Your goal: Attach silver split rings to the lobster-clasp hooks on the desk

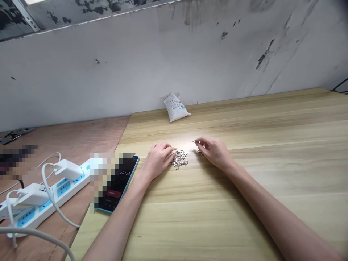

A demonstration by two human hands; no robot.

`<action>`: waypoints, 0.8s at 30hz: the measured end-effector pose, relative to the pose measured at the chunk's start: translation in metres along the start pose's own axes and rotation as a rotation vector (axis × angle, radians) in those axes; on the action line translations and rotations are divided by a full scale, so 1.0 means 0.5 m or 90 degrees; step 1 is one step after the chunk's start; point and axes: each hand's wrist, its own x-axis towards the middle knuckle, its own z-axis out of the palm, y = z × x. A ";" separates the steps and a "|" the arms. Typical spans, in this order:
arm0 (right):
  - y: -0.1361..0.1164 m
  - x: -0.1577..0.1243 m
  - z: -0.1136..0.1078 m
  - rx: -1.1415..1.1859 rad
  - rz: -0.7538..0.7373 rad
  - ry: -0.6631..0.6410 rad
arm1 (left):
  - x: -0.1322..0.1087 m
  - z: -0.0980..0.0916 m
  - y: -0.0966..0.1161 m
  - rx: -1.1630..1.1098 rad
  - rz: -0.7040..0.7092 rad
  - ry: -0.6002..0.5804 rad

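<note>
Two bare hands over a pale wood-grain tabletop (244, 217); the left hand (159, 158) lies at about 9 o'clock from a loose heap of silver lobster clasps (179, 159), its curled fingers (171, 151) touching the heap's edge, though whether they grasp a clasp cannot be told; the right hand (214, 152) lies at about 3 o'clock from the heap, thumb and forefinger pinched on a thin metal pin (193, 141), too small to identify further; a single clasp (200, 152) shows just beneath that hand; the heap lies between the hands, within reach of both, and a fingertip pinch suits so fine a piece; at 12 o'clock a white barcoded sack (175, 107) leans near the wall; at about 8 o'clock a partly pixelated phone (121, 181) displays 50:28; beyond it, a white power strip (46, 197) with chargers rests on a plywood board (67, 141); behind everything rises a scuffed white plaster wall (163, 54).
</note>
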 end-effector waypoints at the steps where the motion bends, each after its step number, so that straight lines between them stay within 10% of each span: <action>1: 0.000 0.000 0.002 0.012 0.000 0.000 | 0.001 0.002 0.001 -0.001 -0.004 0.007; 24: -0.027 -0.007 0.004 0.072 -0.037 -0.069 | 0.016 0.024 0.026 -0.129 -0.035 -0.014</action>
